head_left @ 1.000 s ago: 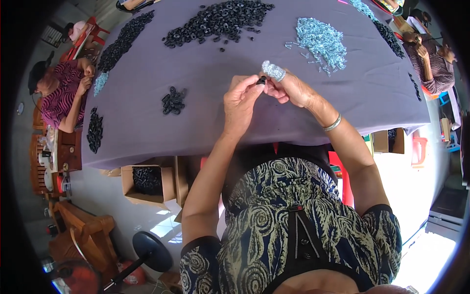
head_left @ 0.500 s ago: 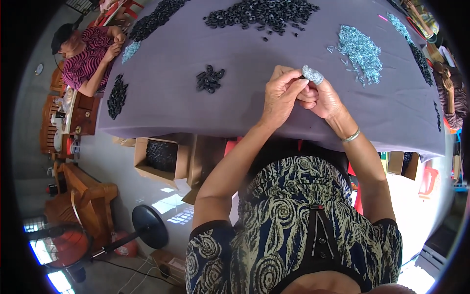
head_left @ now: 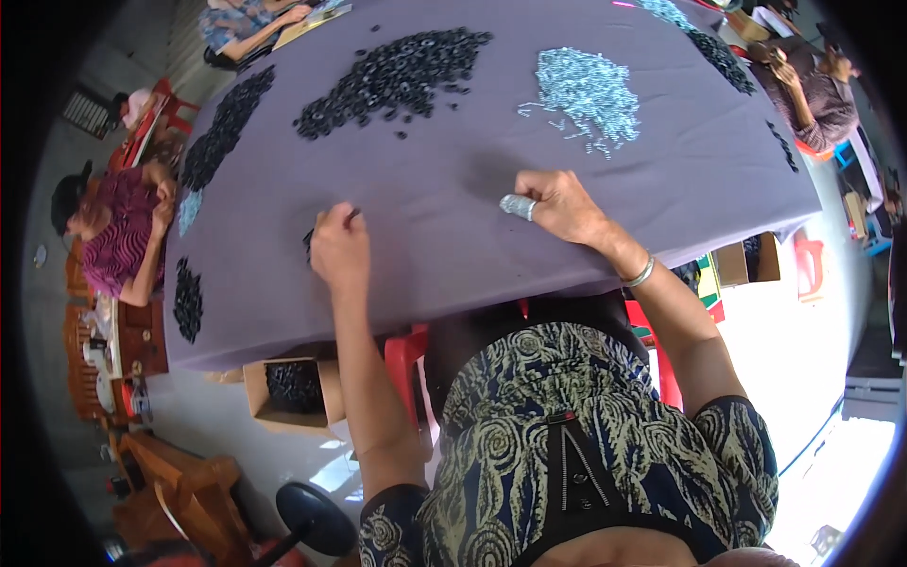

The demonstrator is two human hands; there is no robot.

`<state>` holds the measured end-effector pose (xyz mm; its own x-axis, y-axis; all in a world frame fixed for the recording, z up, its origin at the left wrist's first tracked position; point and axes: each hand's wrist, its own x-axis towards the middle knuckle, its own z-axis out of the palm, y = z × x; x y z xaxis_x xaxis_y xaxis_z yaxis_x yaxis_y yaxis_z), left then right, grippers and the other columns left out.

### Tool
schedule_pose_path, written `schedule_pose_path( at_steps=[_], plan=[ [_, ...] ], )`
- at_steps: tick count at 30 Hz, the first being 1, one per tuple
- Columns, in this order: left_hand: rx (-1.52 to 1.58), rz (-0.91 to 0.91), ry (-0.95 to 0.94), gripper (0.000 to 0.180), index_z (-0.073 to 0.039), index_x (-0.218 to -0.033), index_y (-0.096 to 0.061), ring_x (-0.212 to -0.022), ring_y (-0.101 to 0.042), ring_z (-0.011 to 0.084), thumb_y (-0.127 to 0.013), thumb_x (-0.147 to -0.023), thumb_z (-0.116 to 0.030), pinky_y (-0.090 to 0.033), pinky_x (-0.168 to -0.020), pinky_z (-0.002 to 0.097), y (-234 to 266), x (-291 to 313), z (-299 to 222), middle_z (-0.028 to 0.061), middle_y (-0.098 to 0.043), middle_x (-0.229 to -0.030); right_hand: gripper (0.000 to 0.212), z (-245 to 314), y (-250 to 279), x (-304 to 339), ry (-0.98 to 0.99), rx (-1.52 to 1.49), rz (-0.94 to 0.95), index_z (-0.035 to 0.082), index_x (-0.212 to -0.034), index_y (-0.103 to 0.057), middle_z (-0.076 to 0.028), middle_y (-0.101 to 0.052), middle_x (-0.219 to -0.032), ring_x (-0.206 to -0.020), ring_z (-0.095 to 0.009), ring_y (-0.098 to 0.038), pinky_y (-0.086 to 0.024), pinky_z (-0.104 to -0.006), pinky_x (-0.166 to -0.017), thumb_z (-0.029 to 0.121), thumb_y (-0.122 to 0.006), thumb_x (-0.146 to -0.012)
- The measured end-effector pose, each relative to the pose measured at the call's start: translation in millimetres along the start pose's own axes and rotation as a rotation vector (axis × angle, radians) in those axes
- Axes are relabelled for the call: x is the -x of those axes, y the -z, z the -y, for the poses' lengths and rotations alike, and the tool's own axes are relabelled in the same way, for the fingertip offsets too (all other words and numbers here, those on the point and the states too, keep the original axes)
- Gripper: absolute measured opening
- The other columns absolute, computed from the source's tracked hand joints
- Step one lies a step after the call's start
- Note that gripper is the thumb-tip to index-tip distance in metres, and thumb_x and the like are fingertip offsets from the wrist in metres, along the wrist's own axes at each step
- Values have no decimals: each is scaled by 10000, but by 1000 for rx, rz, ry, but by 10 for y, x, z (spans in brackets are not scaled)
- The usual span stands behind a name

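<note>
My left hand (head_left: 340, 250) rests on the grey cloth of the table (head_left: 453, 236), fingers pinched on a small black part (head_left: 351, 215). It covers a small heap of black parts, of which only a few (head_left: 308, 236) show at its left. My right hand (head_left: 559, 203) lies apart on the cloth, fingers curled under, with a silver wrap (head_left: 518, 206) on one finger and a bangle (head_left: 641, 274) on the wrist. What it holds, if anything, is hidden. A big pile of black rings (head_left: 397, 71) and a pile of silver screws (head_left: 588, 90) lie farther back.
More black heaps (head_left: 222, 137) (head_left: 187, 298) lie along the left edge. Other people sit at the left (head_left: 118, 236), far end (head_left: 246, 19) and right (head_left: 803, 85). Under the table stand a cardboard box of black parts (head_left: 293, 387), a red chair (head_left: 406, 359) and a black stool (head_left: 316, 520).
My hands were joined over a small piece in front of me. They have parted: the left went down to the small black heap, the right dropped onto the cloth.
</note>
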<state>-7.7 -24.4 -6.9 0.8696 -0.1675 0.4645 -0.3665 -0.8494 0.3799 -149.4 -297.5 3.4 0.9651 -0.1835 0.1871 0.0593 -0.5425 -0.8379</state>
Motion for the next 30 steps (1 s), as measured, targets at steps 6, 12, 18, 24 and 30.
schedule_pose_path(
  at_steps=[6, 12, 18, 24, 30],
  plan=[
    [50, -94, 116, 199, -91, -930, -683, -820, -606, 279, -740, -760, -175, -499, -720, 408, 123, -13, 269, 85, -579, -881, 305, -98, -76, -36, 39, -31, 10, 6, -690, -513, 37, -358, -565, -564, -50, -304, -286, -279, -467, 149, -721, -861],
    [136, -245, 190, 470, -57, -1016, -665, -986, -576, 345, -755, -741, -427, -470, -851, 453, -20, -153, 564, 149, -590, -1060, 296, -224, 12, -41, 63, -102, 2, 8, -704, -523, 25, -415, -575, -592, -36, -346, -326, -265, -479, 164, -714, -867],
    [-200, 28, 192, 967, -92, -1318, -468, -1187, -441, 361, -758, -595, -665, -299, -1035, 507, -47, -8, 323, 175, -495, -1220, 330, -204, -5, -61, 52, -49, 25, 22, -671, -468, 48, -370, -548, -561, -37, -299, -283, -261, -460, 140, -703, -870],
    [-81, -32, -17, 662, -101, -1178, -594, -1177, -441, 336, -725, -717, -558, -299, -1033, 508, -210, 11, 443, 117, -508, -1218, 350, -175, -45, -56, 53, 0, 24, 30, -662, -450, 50, -345, -545, -558, -43, -279, -268, -269, -458, 144, -712, -865],
    [-32, 12, -4, 413, -120, -1066, -629, -1114, -481, 321, -721, -781, -404, -314, -1012, 508, -217, -11, 468, 95, -542, -1138, 354, -141, -55, -33, 53, 12, 28, 32, -670, -440, 54, -329, -569, -580, -45, -270, -263, -262, -472, 140, -714, -865]
  ],
)
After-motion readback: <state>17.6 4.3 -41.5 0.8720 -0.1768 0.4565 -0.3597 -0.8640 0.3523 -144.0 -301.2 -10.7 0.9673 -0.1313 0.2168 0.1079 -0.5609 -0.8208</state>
